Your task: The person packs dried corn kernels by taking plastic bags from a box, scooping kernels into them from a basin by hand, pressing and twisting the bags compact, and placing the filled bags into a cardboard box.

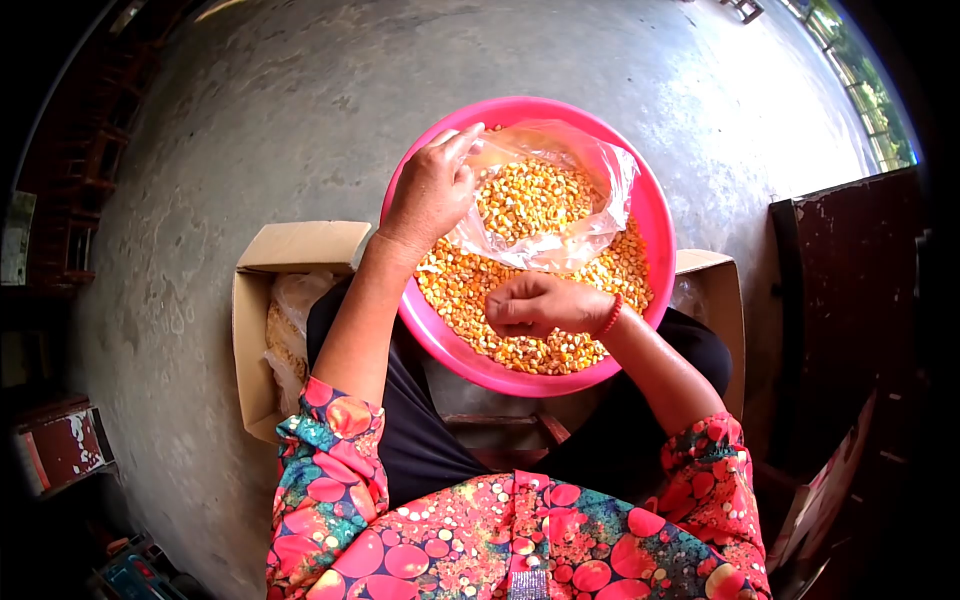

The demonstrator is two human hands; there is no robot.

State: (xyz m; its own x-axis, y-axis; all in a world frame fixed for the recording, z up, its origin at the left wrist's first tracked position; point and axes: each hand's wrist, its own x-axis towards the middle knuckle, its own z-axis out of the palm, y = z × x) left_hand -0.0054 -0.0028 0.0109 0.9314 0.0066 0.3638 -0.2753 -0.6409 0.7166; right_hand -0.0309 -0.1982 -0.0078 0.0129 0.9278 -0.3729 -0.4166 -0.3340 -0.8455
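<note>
A pink basin [660, 255] holds loose yellow corn kernels [455, 300]. Inside it lies a clear plastic bag [575, 248], its mouth spread wide, with more kernels in it. My left hand [432, 195] is at the basin's far left side, its fingers closed on the bag's rim. Over the kernels near the front of the basin is my right hand [540, 304], curled into a fist just below the bag's near edge. Whatever its fingers may hold is hidden. A red bead bracelet [610, 314] circles the right wrist.
The basin rests over my lap. To the left stands an open cardboard box [252, 350] with a plastic bag of yellowish contents inside. Another cardboard box [735, 300] sits at the right, partly behind my leg. Dark wooden furniture [850, 270] is at the right edge, on a concrete floor [200, 200].
</note>
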